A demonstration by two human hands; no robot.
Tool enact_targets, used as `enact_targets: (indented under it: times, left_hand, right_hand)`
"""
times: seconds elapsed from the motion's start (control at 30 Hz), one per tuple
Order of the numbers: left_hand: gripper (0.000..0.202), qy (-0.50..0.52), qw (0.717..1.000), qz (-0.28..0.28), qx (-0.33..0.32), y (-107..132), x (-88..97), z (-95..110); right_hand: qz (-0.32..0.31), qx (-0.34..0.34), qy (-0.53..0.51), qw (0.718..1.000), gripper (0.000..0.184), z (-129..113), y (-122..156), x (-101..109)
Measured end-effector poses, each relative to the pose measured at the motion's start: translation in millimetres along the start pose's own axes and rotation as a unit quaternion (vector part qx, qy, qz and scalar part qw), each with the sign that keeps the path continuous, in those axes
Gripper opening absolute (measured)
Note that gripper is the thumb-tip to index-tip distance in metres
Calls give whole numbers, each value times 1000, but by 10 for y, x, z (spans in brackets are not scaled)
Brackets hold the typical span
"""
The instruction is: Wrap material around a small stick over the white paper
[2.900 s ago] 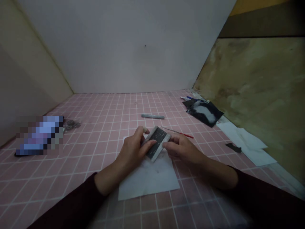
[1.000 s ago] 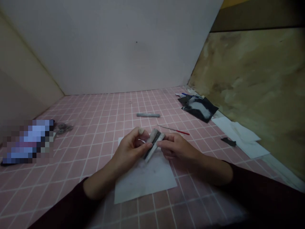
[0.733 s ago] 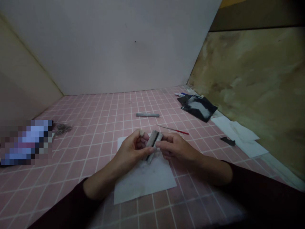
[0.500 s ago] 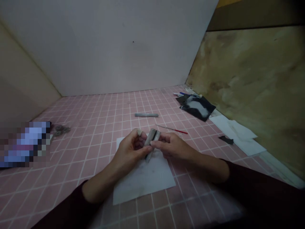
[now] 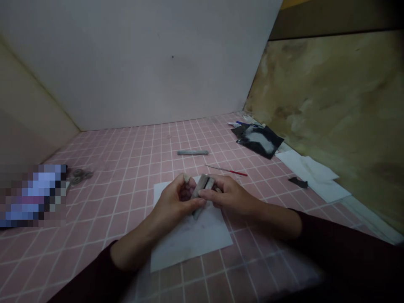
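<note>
Both my hands meet over a white paper sheet (image 5: 192, 244), holding a narrow grey slab with a dark stripe (image 5: 202, 189) between their fingers. My left hand (image 5: 173, 206) grips its near end and side, and my right hand (image 5: 229, 195) pinches the far side. The slab stands turned on its edge, so its broad face is mostly hidden. Its lower end reaches down toward the paper, and I cannot tell whether they touch.
Pink grid-tiled surface with walls behind. A grey rod (image 5: 192, 152) and a red-handled needle tool (image 5: 227, 171) lie ahead. At right are a black sheet with white smears (image 5: 260, 141) and white papers (image 5: 311, 176). A pixelated object (image 5: 33, 195) lies far left.
The slab has turned from showing its dark broad face to standing nearly edge-on between my fingers. My hands have drawn closer together, and the whole view has shifted slightly.
</note>
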State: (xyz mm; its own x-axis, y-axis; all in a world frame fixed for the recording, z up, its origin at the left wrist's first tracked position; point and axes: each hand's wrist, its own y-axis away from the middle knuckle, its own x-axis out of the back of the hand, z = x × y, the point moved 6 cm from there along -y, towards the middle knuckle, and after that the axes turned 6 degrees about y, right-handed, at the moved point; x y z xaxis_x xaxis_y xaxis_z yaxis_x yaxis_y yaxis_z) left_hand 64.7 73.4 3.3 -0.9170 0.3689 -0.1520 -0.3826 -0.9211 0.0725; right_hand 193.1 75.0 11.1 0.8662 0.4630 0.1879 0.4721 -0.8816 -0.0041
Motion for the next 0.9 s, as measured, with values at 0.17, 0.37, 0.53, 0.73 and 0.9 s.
enact_targets:
  times: [0.17, 0.37, 0.53, 0.73, 0.9]
  left_hand:
    - [31, 5, 998, -42, 45, -11, -27, -74]
    - [30, -40, 997, -44, 43, -10, -22, -100]
    - [28, -103, 994, -33, 30, -5, -6, -88]
    - [28, -130, 990, -25, 41, -10, 18, -109]
    - [29, -143, 989, -25, 34, -30, 62, -99]
  right_hand:
    - [-17, -42, -12, 999, 10, -2, 4, 0]
    - [-21, 2, 47, 999, 13, -14, 4, -28]
    - [0, 9, 83, 996, 20, 12, 16, -38]
    - [-27, 38, 55, 997, 12, -45, 19, -68]
    - [-49, 18, 31, 998, 8, -65, 13, -61]
